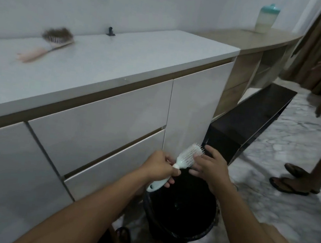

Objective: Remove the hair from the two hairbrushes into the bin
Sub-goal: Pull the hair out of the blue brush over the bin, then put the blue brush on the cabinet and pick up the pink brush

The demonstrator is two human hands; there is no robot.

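left hand point(158, 166): grips white brush point(186, 157) handle, over bin point(179, 214)
right hand point(210, 168): fingers loose, touching bristle head
pink brush point(48, 44): hairy, on counter point(102, 57)

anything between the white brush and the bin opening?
Nothing visible. The white brush, held by the left hand with the right hand at its bristles, sits directly above the open black bin.

The pale brush point(188, 155) looks smooth plastic; the brush at ten o'clock point(43, 47) has a wooden handle. The cabinet point(100, 112) fronts are glossy white, and the black bin point(179, 214) shines.
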